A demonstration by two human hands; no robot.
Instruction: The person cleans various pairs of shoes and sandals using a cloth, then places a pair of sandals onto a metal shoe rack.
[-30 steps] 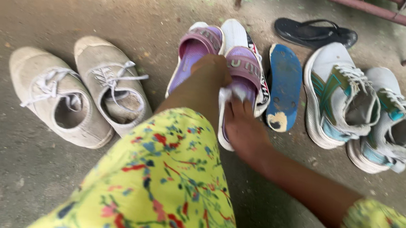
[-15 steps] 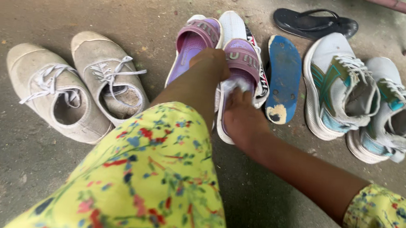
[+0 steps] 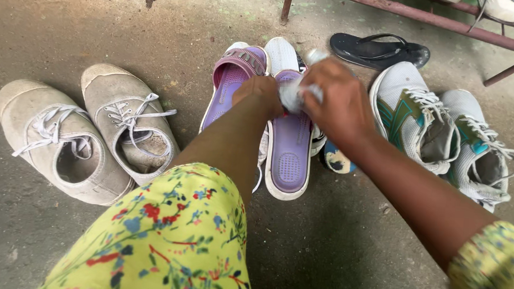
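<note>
Head view: concrete floor (image 3: 67, 16) strewn with footwear. Far left, pair of dirty beige lace-up shoes (image 3: 89, 130), side by side, toes away. Right side, pair of white sneakers with teal and green panels (image 3: 444, 133), also side by side. Centre, pair of purple slides (image 3: 270, 121): left one angled, right one flat on floor with footbed showing, strap end hidden under hands. White shoe (image 3: 281, 54) wedged just behind slides, mostly covered. Blue insole-shaped sole (image 3: 334, 159) peeking out beneath right forearm, between right slide and sneakers. Black flip-flop (image 3: 378, 50) further back, near rusty metal bar (image 3: 411, 13) of a rack. Left hand (image 3: 263, 93) curled over strap area of right slide, fingers closed on it. Right hand (image 3: 335, 99) clenched around small crumpled white cloth (image 3: 297, 93), pressed at same strap, touching left hand. Both arms in yellow floral sleeves (image 3: 178, 241).
</note>
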